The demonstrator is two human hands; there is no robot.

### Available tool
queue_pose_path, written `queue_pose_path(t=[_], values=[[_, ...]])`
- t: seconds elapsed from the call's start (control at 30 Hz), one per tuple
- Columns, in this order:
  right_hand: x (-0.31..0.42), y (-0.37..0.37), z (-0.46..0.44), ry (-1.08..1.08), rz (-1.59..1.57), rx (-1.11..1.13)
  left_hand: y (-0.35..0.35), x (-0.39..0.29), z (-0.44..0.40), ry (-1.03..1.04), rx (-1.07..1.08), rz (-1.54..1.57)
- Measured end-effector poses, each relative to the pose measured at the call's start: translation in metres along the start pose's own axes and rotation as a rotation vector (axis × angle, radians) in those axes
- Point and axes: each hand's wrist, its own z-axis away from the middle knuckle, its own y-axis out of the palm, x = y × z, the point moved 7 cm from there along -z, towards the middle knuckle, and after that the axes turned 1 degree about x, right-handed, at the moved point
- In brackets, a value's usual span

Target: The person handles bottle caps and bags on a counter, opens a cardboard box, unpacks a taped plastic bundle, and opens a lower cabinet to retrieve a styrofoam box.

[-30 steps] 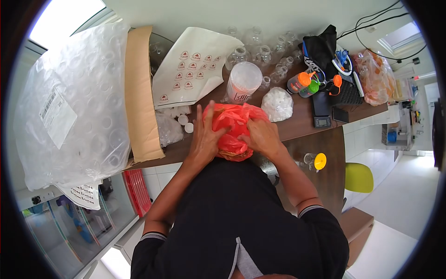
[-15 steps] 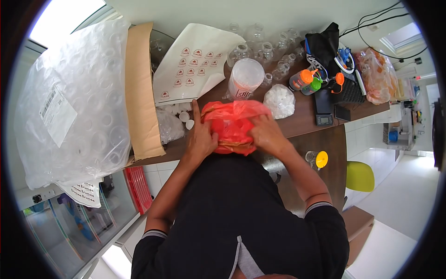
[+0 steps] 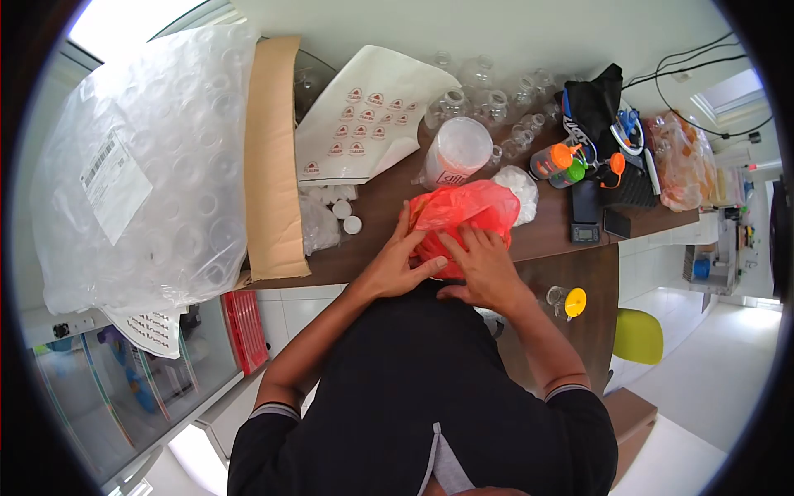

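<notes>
A crumpled red plastic bag [image 3: 467,207] rests at the table's front edge, against my body. My left hand [image 3: 400,266] touches its left side with the fingers apart. My right hand [image 3: 488,269] lies over the bag's front with its fingers spread. What is inside the bag cannot be made out. Right behind the bag stands a white tub [image 3: 460,147] with dark and red print. A clear bag of white pieces [image 3: 518,194] sits at the red bag's right, partly hidden by it. Two white caps [image 3: 352,224] lie to the left of my left hand.
A big bag of clear bottles [image 3: 157,174] and a cardboard box [image 3: 277,165] stand at left. Behind are a printed sheet [image 3: 372,116] and clear bottles [image 3: 496,107]. Orange and green-lidded bottles [image 3: 550,161], a scale [image 3: 585,233] and a yellow-lidded jar [image 3: 574,302] are at right.
The view has shifted a little. The red bag now bulges up and covers part of the bag of white pieces. My right hand has moved from the bag's right side onto its front.
</notes>
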Motion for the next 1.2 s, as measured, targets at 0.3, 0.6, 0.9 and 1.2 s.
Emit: queue_pose_path(t=[0.3,0.6,0.9,1.2], values=[[-0.060,0.066,0.027,0.370,-0.346,-0.035,-0.024,0.033,0.020,0.104,-0.097,0.529],[-0.082,0.056,0.030,0.368,-0.536,-0.303,0.021,0.090,0.030,-0.586,0.064,0.644],[-0.014,0.092,0.027,-0.098,-0.256,-0.078,0.047,0.100,0.002,-0.212,0.130,1.252],[-0.052,0.091,0.006,0.201,-0.128,0.057,0.019,0.129,0.029,-0.463,-0.131,0.609]])
